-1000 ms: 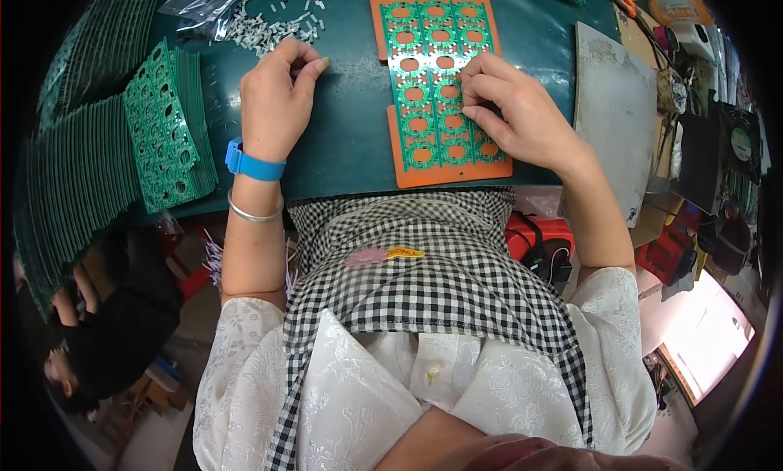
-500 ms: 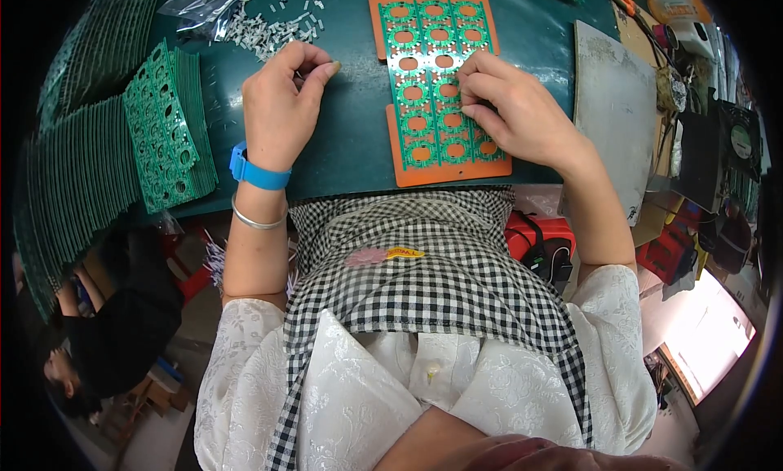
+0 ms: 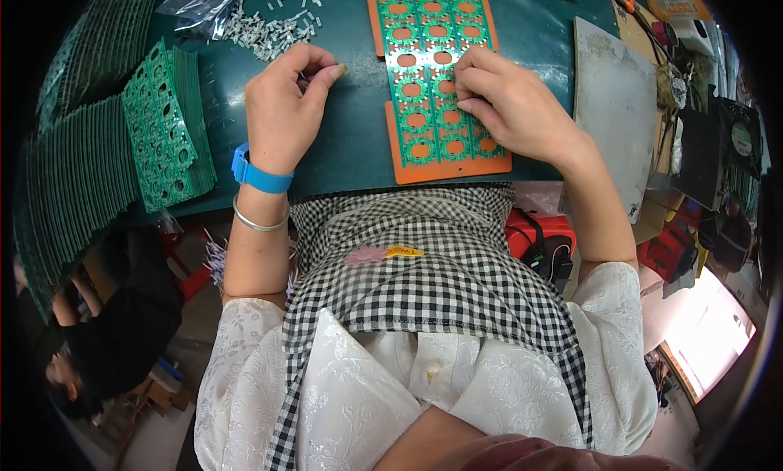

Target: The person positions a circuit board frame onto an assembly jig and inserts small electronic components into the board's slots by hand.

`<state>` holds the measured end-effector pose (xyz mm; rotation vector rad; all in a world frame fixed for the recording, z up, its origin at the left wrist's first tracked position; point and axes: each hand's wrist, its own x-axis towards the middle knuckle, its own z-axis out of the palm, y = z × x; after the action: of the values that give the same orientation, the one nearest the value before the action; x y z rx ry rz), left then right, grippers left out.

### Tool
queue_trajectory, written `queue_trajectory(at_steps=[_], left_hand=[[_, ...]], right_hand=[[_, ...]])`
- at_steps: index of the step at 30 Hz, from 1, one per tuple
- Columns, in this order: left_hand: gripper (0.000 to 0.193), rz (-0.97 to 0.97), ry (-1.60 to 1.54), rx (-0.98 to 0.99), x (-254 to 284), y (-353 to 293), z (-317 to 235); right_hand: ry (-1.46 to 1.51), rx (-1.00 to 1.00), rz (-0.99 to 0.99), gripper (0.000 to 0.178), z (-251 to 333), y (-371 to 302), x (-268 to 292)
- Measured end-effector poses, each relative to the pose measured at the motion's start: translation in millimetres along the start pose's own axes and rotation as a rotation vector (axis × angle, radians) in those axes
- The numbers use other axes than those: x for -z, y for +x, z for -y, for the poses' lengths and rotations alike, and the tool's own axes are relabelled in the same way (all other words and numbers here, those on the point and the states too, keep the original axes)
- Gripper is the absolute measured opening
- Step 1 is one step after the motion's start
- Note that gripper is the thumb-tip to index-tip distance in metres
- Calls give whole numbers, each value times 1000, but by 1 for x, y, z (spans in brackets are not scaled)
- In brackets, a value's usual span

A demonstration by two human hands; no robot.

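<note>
Green perforated circuit-board panel (image 3: 429, 77), upper ctr, is overlapped by R hand (image 3: 512, 100); L hand (image 3: 285, 100) is seen nr small white oblong pcs (image 3: 265, 37), upper L. Both curled; grip can't be told.

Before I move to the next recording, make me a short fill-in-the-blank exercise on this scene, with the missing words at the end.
1. The right hand is over a green circuit-board panel, which lies on an ____ plate.
2. The left hand has a ____ wristband at its wrist.
3. The clear plastic bag lies to the ____ of the small pale parts.
4. The flat gray board lies to the ____ of the panel.

Missing words: orange; blue; left; right.
</note>
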<state>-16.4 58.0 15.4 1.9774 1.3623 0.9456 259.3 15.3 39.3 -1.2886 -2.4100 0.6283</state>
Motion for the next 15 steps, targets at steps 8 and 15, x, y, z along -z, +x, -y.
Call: queue_trajectory(at_steps=[8,15], left_hand=[[8,-8,-25,-23,-2,-3,-9],[10,18,-66,-29,-1,-6,-15]], right_hand=[[-110,47,-52,10,5,2,-6],[-137,-3,-71,10,10,-1,-6]])
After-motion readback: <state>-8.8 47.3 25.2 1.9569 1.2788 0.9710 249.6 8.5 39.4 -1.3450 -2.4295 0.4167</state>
